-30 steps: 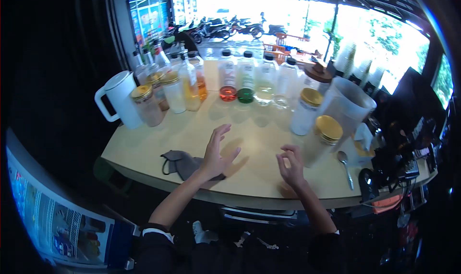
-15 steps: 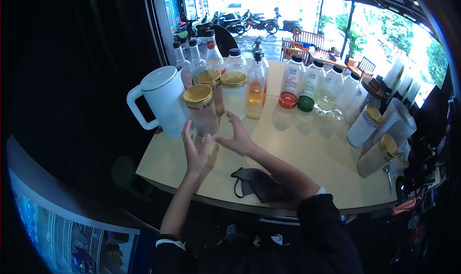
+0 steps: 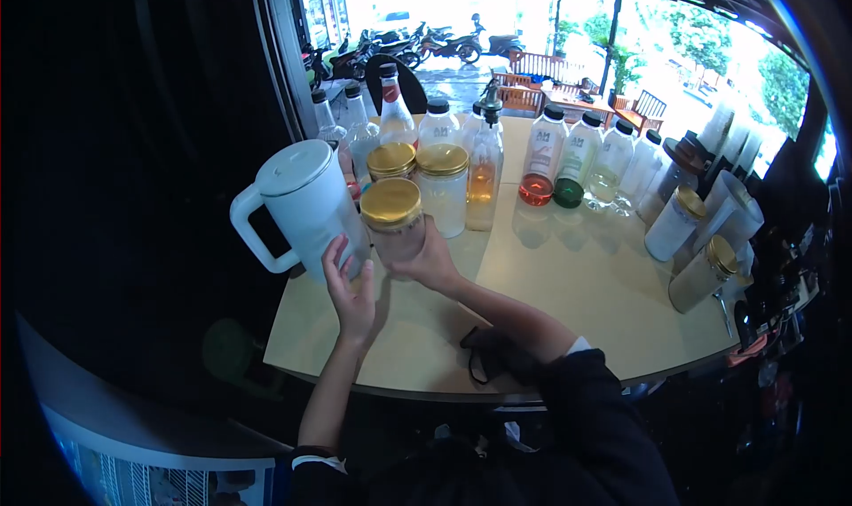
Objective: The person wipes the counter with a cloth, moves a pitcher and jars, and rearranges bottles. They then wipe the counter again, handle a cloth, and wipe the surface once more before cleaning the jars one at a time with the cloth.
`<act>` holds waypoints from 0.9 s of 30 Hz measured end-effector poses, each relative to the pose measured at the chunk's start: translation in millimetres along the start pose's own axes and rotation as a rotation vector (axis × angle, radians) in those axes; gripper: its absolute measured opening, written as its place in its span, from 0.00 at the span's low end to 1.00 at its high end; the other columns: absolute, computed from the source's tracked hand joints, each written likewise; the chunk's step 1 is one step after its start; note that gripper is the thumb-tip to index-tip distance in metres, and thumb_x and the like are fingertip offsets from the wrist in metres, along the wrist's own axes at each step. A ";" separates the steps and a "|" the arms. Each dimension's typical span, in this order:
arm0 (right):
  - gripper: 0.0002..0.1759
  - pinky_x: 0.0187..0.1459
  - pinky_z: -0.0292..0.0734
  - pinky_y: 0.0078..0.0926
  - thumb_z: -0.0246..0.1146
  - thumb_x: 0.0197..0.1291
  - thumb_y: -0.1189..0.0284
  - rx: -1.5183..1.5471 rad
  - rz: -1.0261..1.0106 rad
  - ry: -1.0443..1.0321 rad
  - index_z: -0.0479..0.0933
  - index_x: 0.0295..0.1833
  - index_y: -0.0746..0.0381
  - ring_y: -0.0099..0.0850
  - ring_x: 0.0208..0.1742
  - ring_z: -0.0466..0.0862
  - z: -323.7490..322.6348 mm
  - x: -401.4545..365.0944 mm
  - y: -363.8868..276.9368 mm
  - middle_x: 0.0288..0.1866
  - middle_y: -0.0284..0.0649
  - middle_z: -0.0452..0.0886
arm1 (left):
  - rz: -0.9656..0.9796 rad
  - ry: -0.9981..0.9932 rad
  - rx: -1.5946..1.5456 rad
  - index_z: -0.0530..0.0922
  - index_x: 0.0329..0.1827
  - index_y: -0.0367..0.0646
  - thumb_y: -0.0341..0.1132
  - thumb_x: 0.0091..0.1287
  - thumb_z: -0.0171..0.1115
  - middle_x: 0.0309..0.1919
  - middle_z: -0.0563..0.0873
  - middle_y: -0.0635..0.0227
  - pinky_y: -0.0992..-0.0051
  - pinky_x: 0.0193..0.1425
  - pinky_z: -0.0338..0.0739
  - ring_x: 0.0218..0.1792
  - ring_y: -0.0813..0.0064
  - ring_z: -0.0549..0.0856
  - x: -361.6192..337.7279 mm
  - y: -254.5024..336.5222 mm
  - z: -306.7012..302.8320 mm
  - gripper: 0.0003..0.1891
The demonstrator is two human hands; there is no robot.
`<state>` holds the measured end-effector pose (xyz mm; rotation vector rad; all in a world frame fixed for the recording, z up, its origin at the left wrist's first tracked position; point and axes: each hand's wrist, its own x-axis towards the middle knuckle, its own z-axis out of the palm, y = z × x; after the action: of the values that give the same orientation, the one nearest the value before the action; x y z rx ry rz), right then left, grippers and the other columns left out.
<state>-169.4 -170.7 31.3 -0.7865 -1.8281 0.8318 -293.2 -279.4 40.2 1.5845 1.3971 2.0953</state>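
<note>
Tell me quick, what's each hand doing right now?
Left hand: open, fingers spread, by the white pitcher.
Right hand: closed around the front gold-lidded jar.

Both arms are stretched forward. The left forearm (image 3: 330,386) is held steeply, and the right forearm (image 3: 510,318) is extended slantwise toward the left. The left hand (image 3: 348,288) is kept open, with its fingers raised and spread apart and its thumb separated from them. By the right hand (image 3: 422,259) a curved grip is made; its fingers are partly hidden. The two hands are placed near each other, not touching. Both wrists are left bare, while the upper arms are covered by dark sleeves (image 3: 603,426).
</note>
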 end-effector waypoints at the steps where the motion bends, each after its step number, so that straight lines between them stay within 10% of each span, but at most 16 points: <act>1: 0.54 0.60 0.71 0.37 0.78 0.32 0.62 -0.013 0.029 -0.024 0.56 0.64 0.69 0.45 0.59 0.75 -15.7 -7.9 -11.8 0.57 0.55 0.72 | 0.006 0.016 -0.060 0.61 0.67 0.38 0.30 0.63 0.60 0.64 0.67 0.59 0.63 0.67 0.61 0.67 0.64 0.66 6.3 -3.3 3.9 0.29; 9: 0.49 0.56 0.75 0.37 0.79 0.33 0.64 -0.064 0.010 0.012 0.59 0.60 0.67 0.42 0.55 0.78 -142.1 -62.7 -4.4 0.53 0.53 0.75 | 0.270 -0.230 0.288 0.66 0.63 0.38 0.41 0.62 0.65 0.58 0.73 0.58 0.58 0.68 0.60 0.63 0.62 0.71 98.8 7.9 82.7 0.29; 15: 0.48 0.54 0.77 0.39 0.80 0.31 0.63 -0.203 0.081 0.136 0.60 0.57 0.66 0.43 0.55 0.80 -207.0 -102.5 22.2 0.51 0.51 0.77 | 0.174 -0.608 1.129 0.60 0.70 0.35 0.72 0.43 0.64 0.63 0.73 0.52 0.46 0.74 0.39 0.68 0.60 0.67 152.8 4.5 133.3 0.59; 21: 0.60 0.65 0.68 0.38 0.81 0.34 0.63 -0.134 0.249 0.135 0.50 0.70 0.64 0.39 0.65 0.71 -240.3 -118.2 15.9 0.63 0.48 0.69 | 0.112 -0.655 1.234 0.64 0.67 0.36 0.72 0.39 0.66 0.63 0.73 0.53 0.45 0.74 0.43 0.67 0.62 0.69 157.9 20.7 144.5 0.58; 23: 0.64 0.66 0.67 0.41 0.81 0.34 0.61 -0.265 -0.059 0.275 0.45 0.72 0.61 0.40 0.66 0.70 -251.7 -110.6 11.9 0.65 0.50 0.67 | 0.140 -0.558 1.196 0.66 0.65 0.36 0.70 0.40 0.68 0.60 0.75 0.54 0.45 0.73 0.47 0.63 0.62 0.73 154.0 16.8 142.8 0.55; 27: 0.63 0.65 0.67 0.42 0.79 0.35 0.55 -0.405 -0.065 0.302 0.47 0.73 0.59 0.42 0.66 0.70 -275.1 -88.9 -42.2 0.65 0.51 0.66 | 0.192 -0.391 1.038 0.67 0.64 0.39 0.64 0.41 0.71 0.56 0.77 0.55 0.50 0.69 0.58 0.59 0.61 0.76 142.3 38.6 132.4 0.51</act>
<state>109.0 -209.6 110.8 -1.0391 -1.7544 0.2789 -229.8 -138.0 163.8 2.3385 2.3908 0.9608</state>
